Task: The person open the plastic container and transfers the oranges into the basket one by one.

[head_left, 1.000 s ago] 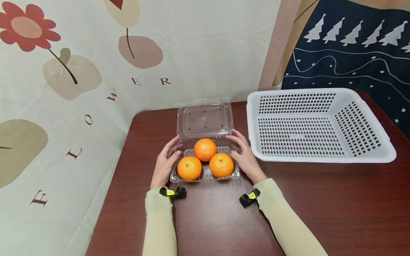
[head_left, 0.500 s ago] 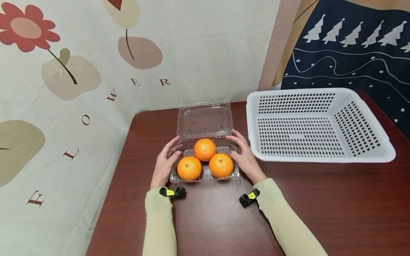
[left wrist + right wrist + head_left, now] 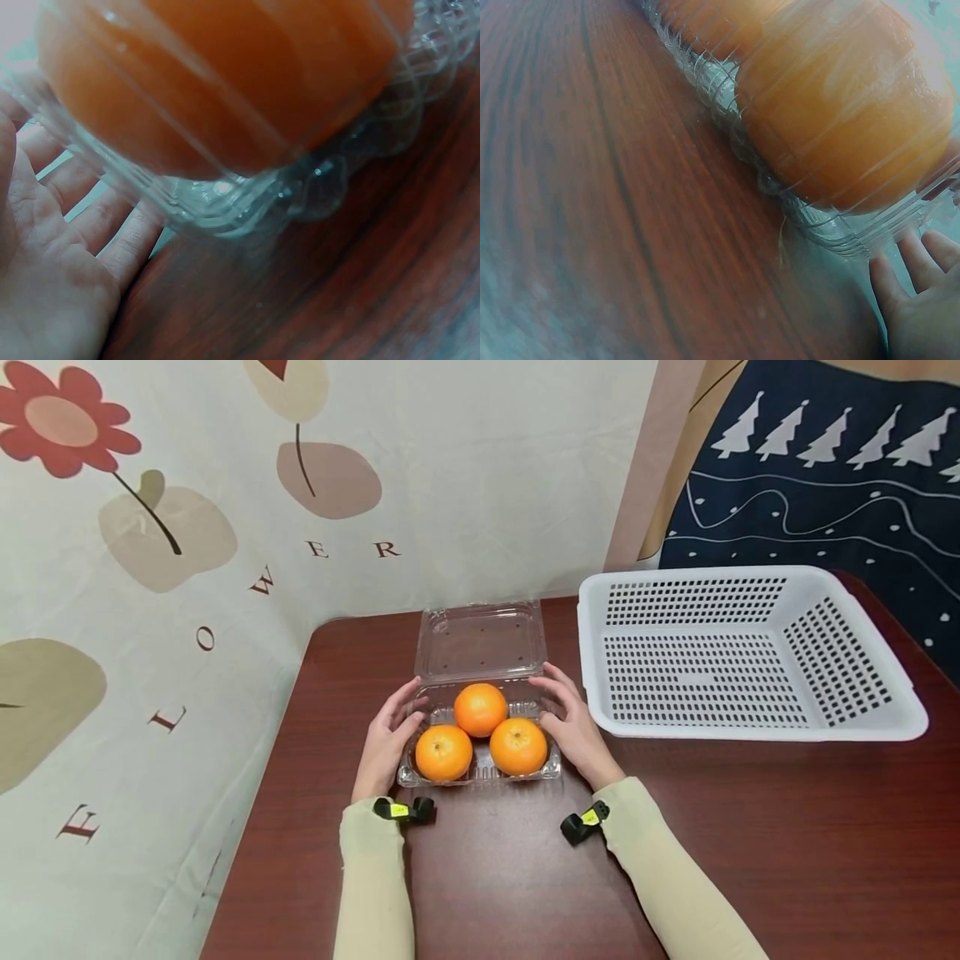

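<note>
Three oranges, one at the back (image 3: 481,710), one at front left (image 3: 444,752) and one at front right (image 3: 518,747), sit in a clear plastic clamshell box (image 3: 483,775). Its lid (image 3: 482,642) lies folded back behind it. My left hand (image 3: 387,739) holds the box's left side, thumb at the rim; in the left wrist view the fingers (image 3: 94,214) lie along the outer wall. On the right side my right hand (image 3: 577,727) holds it likewise, thumb over the edge. Fingertips (image 3: 915,259) show against the outer wall in the right wrist view.
A white perforated plastic basket (image 3: 712,734) stands to the right, near the right hand. The dark red wooden table (image 3: 487,893) meets a printed cloth (image 3: 480,510) behind and at left. A navy cloth (image 3: 825,493) with white trees hangs at back right.
The lid tilts slightly further back and lower than a second ago. Both hands, the box and the oranges stay in place.
</note>
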Available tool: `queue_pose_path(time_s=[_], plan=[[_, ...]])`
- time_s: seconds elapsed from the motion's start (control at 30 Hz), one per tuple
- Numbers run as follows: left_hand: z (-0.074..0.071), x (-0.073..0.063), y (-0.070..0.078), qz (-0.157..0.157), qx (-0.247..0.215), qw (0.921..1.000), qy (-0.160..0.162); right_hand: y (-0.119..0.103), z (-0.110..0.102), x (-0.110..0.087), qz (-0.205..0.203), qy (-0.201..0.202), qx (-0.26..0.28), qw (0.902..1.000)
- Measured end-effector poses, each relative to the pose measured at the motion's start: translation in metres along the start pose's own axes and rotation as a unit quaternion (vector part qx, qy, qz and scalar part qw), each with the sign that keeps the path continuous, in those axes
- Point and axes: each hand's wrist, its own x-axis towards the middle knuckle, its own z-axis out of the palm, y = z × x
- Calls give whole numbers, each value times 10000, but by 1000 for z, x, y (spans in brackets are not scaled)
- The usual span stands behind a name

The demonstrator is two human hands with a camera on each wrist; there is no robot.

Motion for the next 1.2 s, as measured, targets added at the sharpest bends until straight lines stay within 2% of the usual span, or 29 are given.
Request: queue_pose_path(time_s=[1.2], plan=[[0, 0, -1, -91, -23, 9999, 59, 0, 0, 0, 72, -30, 37, 10000]])
